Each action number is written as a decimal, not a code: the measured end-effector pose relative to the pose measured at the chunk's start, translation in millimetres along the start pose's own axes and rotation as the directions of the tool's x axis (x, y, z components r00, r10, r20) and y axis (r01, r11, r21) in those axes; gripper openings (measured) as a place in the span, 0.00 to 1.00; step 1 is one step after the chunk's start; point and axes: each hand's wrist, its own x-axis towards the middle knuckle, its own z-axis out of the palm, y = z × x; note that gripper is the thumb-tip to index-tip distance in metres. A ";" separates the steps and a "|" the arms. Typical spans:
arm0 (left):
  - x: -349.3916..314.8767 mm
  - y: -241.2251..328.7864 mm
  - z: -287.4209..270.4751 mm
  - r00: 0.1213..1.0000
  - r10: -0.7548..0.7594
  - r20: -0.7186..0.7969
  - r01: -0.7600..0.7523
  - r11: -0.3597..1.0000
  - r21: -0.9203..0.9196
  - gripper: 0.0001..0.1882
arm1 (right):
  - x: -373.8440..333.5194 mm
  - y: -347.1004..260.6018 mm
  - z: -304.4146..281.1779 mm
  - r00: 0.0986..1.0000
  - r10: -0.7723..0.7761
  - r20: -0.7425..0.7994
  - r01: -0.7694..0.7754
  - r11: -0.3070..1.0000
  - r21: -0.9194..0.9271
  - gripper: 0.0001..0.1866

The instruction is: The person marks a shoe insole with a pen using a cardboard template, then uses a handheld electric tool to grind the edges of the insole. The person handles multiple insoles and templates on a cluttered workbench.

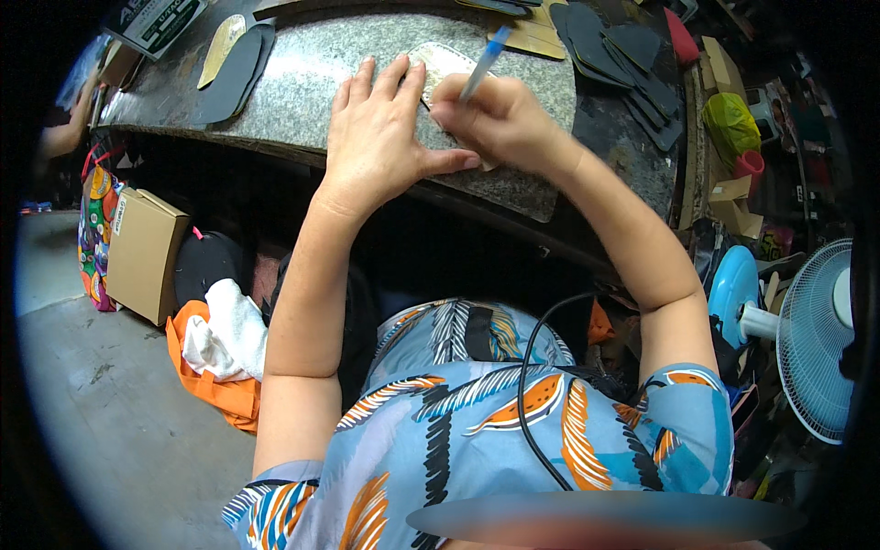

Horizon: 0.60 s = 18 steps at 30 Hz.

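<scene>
Near the top centre of the frame the left hand (380,137) lies flat and open, fingers spread, pressing down on a pale sole-shaped pattern piece (440,64) that rests on the speckled granite slab (302,73). Just to its right, touching it at the thumb, the right hand (500,119) is closed around a blue pen (483,60), the pen slanting up and away while its tip, hidden behind the fingers, sits against the edge of the pattern. At the upper left of the slab lies a dark insole-shaped piece (234,78) with a tan one (220,48) beside it, and at the upper right a stack of dark cut pieces (623,64) fans out. Lower left, a cardboard box (142,252) stands on the floor near an orange and white cloth (225,353). At the right edge stands a blue fan (807,339).
</scene>
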 end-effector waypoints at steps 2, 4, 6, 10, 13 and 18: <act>0.2 1.3 -2.4 1.000 -0.009 -0.006 0.008 1.000 -0.029 0.61 | 0.3 1.9 -20.0 0.956 0.292 -0.017 -0.257 0.867 0.427 0.10; 0.8 2.5 -3.9 1.000 -0.021 -0.005 0.021 0.999 -0.026 0.62 | 0.8 6.4 -37.4 0.952 0.259 -0.164 -0.183 0.909 0.373 0.10; 1.5 2.9 -5.1 1.000 -0.023 0.011 0.024 0.999 -0.028 0.62 | -1.5 12.6 -49.2 0.941 0.208 -0.266 -0.149 0.963 0.226 0.10; 2.0 2.4 -5.9 1.000 -0.015 0.010 0.015 0.999 -0.032 0.62 | -13.4 25.2 -50.4 0.886 0.329 -0.328 -0.227 0.923 0.312 0.08; 1.8 3.4 -4.9 1.000 -0.010 -0.004 0.010 0.999 -0.040 0.61 | -17.1 29.9 -46.4 0.910 0.239 -0.340 -0.143 0.948 0.283 0.07; 2.0 1.8 -5.3 1.000 0.010 -0.030 -0.010 1.000 -0.026 0.60 | -14.2 29.2 -37.4 0.975 -0.123 -0.183 0.034 0.903 -0.428 0.06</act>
